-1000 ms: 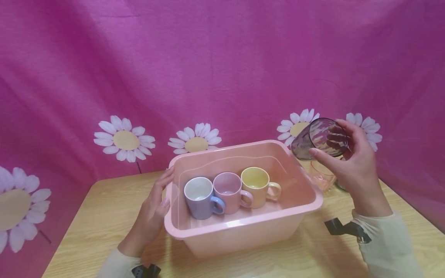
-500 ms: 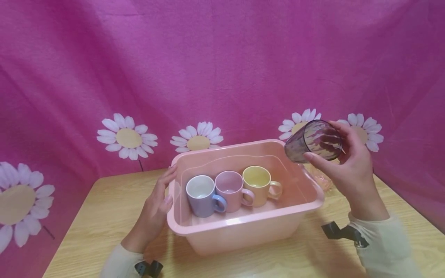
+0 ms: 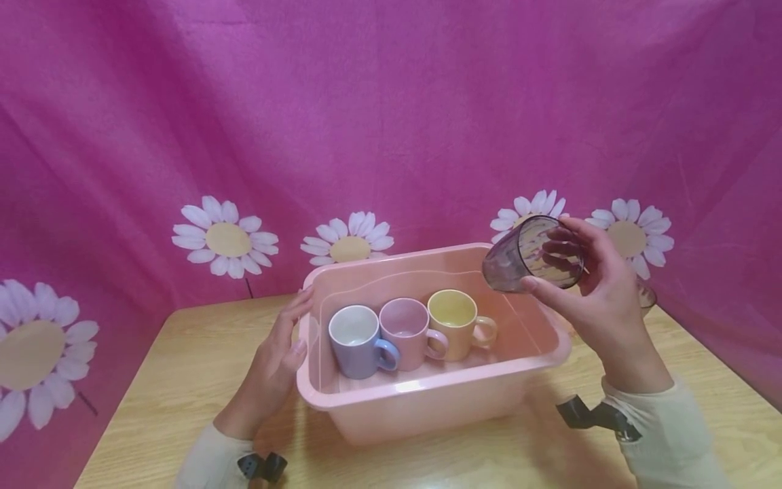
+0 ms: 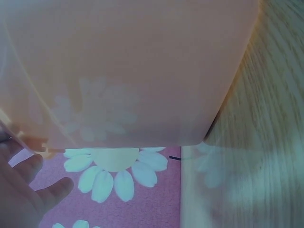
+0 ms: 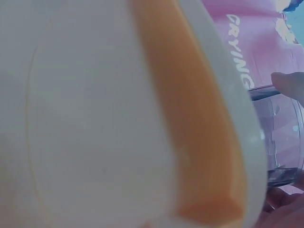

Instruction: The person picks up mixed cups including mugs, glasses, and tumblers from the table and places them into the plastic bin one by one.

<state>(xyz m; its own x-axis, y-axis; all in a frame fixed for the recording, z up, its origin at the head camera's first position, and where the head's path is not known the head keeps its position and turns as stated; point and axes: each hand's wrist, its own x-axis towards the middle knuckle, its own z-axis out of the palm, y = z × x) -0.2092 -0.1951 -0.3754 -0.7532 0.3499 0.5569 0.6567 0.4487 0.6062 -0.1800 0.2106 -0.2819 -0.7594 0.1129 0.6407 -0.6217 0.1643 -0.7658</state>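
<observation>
A pink plastic basin [image 3: 421, 392] stands on the table, with three mugs in a row inside it: a blue one [image 3: 357, 356], a pink one [image 3: 405, 350] and a yellow one [image 3: 451, 336]. My left hand [image 3: 269, 360] rests against the basin's left rim, fingers fairly straight; the left wrist view shows its fingertips at the rim and the thumb apart. In my right hand [image 3: 611, 305] is a dark see-through tumbler [image 3: 504, 265], tilted, held between thumb and fingers above the basin's right rim. The right wrist view shows the tumbler [image 5: 280, 128] beyond the basin wall [image 5: 95, 118].
Behind my right wrist, part of another clear glass [image 3: 647, 297] shows, mostly hidden. The wooden table [image 3: 165, 407] extends around the basin. A magenta cloth [image 3: 391, 122] with daisies hangs close behind it.
My right hand has moved the tumbler left and slightly down, from beside the basin's right rim to over it. The left hand has stayed at the left rim.
</observation>
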